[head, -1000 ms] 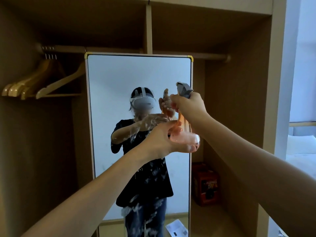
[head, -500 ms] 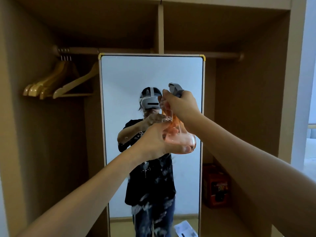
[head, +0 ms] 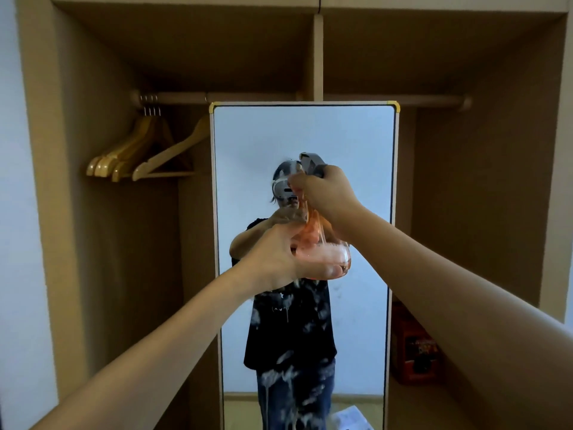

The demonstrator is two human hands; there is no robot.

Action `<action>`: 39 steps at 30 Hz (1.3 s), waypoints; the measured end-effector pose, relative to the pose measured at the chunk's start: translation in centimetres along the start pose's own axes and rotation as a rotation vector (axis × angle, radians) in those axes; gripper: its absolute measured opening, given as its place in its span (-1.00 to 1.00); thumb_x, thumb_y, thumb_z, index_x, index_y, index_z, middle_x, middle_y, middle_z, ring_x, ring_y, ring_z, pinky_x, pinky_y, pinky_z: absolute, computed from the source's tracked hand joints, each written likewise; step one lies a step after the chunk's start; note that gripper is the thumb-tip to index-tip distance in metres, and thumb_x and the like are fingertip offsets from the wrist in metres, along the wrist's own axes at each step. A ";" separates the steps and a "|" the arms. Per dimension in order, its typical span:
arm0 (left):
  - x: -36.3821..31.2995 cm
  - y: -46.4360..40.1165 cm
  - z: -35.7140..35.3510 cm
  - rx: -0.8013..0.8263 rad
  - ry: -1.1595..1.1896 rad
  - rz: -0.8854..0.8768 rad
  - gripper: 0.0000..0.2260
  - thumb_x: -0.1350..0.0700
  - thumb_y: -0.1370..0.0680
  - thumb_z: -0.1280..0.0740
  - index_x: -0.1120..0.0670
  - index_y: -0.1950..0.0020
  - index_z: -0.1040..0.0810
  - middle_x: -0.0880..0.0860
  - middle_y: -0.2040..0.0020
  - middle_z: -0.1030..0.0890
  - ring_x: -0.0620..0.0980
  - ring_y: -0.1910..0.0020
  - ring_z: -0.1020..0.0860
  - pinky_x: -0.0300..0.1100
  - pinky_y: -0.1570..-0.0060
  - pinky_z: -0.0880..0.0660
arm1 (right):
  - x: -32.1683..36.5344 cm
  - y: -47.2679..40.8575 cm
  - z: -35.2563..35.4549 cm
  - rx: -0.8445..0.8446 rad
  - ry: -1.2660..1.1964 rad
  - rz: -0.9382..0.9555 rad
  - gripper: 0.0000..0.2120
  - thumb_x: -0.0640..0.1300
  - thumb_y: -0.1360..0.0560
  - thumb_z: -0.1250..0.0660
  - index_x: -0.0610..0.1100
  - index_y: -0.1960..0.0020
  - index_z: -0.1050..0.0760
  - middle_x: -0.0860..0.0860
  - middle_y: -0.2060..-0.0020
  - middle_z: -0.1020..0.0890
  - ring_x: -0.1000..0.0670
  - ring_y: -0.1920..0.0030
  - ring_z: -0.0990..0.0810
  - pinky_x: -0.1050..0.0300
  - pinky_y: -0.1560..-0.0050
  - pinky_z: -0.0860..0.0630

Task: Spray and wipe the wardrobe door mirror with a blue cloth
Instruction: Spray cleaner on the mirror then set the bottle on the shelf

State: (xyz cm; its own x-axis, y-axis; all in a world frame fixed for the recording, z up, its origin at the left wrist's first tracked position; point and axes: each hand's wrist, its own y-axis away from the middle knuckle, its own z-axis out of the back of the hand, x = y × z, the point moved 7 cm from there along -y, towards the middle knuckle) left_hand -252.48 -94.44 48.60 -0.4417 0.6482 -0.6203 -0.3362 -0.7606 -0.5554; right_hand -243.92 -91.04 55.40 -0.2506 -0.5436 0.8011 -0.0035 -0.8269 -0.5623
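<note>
My right hand (head: 328, 193) gripped the spray bottle (head: 322, 252) neck, hiding its trigger; my left hand (head: 279, 259) cupped its base before the foam-streaked mirror (head: 356, 181)

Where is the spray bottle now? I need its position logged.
Head view, centre: the spray bottle is held up before the mirror, left hand at its base, right hand at its trigger.

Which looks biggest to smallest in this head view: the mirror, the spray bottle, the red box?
1. Mirror, far the largest.
2. Spray bottle, held by both hands.
3. Red box, partly hidden by the arm; it sits farther back, so ranks two and three are unsure.
</note>
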 end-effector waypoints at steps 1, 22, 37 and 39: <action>0.2 0.1 0.5 -0.013 -0.009 0.011 -0.61 -0.04 -0.24 -0.61 -0.06 0.02 -0.57 -0.19 0.10 -0.60 -0.19 0.01 -0.59 -0.19 -0.12 -0.52 | 0.3 0.1 -0.6 0.017 -0.008 -0.003 -0.80 -0.17 -0.45 -0.35 -0.14 0.25 -0.34 -0.04 0.37 -0.36 -0.01 0.35 -0.34 0.12 0.28 -0.31; 3.2 3.9 6.2 -0.039 -0.046 0.095 -0.56 0.10 -0.32 -0.59 0.14 -0.14 -0.56 -0.04 -0.10 -0.56 -0.28 0.01 -0.55 -0.51 0.13 -0.42 | 1.8 -0.1 -8.1 0.039 0.002 0.026 -0.76 -0.04 -0.43 -0.35 -0.24 0.17 -0.56 -0.11 0.22 -0.67 -0.08 0.09 -0.65 -0.17 -0.10 -0.58; 7.8 7.5 5.1 0.043 -0.114 0.262 -0.41 -0.07 -0.26 -0.60 0.00 -0.21 -0.48 -0.08 -0.12 -0.55 -0.14 -0.14 -0.52 -0.09 -0.20 -0.51 | -2.7 2.6 -11.3 0.018 -0.018 -0.057 -0.67 -0.01 -0.55 -0.30 -0.27 0.20 -0.58 -0.17 0.24 -0.68 -0.15 0.16 -0.66 -0.02 0.03 -0.60; 8.1 7.7 4.6 0.043 -0.113 0.270 -0.40 -0.04 -0.27 -0.60 0.00 -0.23 -0.46 -0.08 -0.14 -0.53 -0.13 -0.16 -0.50 -0.06 -0.22 -0.50 | -3.2 2.9 -11.1 -0.010 0.008 -0.062 -0.68 -0.02 -0.56 -0.30 -0.26 0.21 -0.57 -0.17 0.24 -0.68 -0.13 0.16 -0.65 0.09 0.15 -0.55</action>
State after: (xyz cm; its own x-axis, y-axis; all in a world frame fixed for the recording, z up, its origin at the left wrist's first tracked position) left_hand -262.49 -95.17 41.86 -0.6092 0.4155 -0.6755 -0.2276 -0.9075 -0.3529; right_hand -253.93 -90.12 48.95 -0.2572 -0.4903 0.8327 -0.0288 -0.8575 -0.5137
